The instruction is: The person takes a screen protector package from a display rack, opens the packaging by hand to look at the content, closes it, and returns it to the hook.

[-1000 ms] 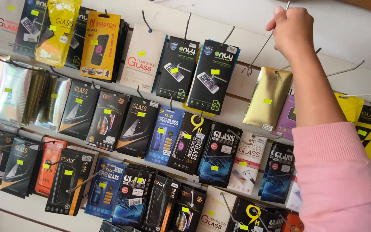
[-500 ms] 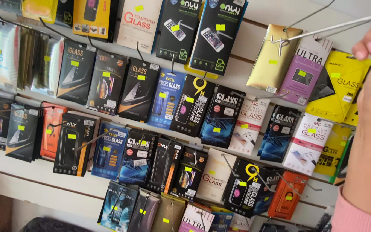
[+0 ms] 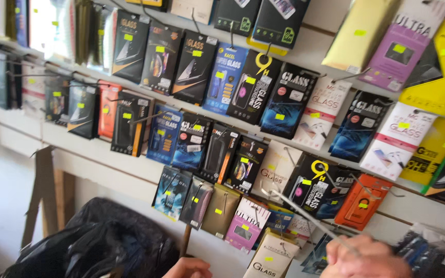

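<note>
In the head view the right hand (image 3: pixel 369 257) sits at the bottom edge of the frame, right of centre, its fingers closed around the near end of a thin metal display hook (image 3: pixel 305 213) that slants up and to the left from the fist, its far tip ending in front of a white packet (image 3: pixel 276 167) on the slat wall (image 3: pixel 93 154). The left hand (image 3: pixel 187 268) shows only as a knuckle or fingertips at the bottom edge, just left of centre, and whether it is open or closed I cannot tell; it touches nothing that can be seen and lies near the black plastic bag (image 3: pixel 99 242) bulging in the lower left corner. The wall is hung edge to edge with flat packets of phone screen protectors in rows (most carry a small yellow-green sticker): black ones (image 3: pixel 289 100) through the middle, a blue one (image 3: pixel 225 77) in the upper row, a pale gold packet (image 3: pixel 359 33) and a purple one (image 3: pixel 395 49) toward the top right corner, yellow ones (image 3: pixel 441 67) against the right edge, and an orange packet (image 3: pixel 361 201) low on the right, just above the right hand. Directly left of that hand hang a white packet with a gold flap (image 3: pixel 271 257) and a pink one (image 3: pixel 245 224). A brown board (image 3: pixel 45 190) leans at the wall's lower left, above the bag.
</note>
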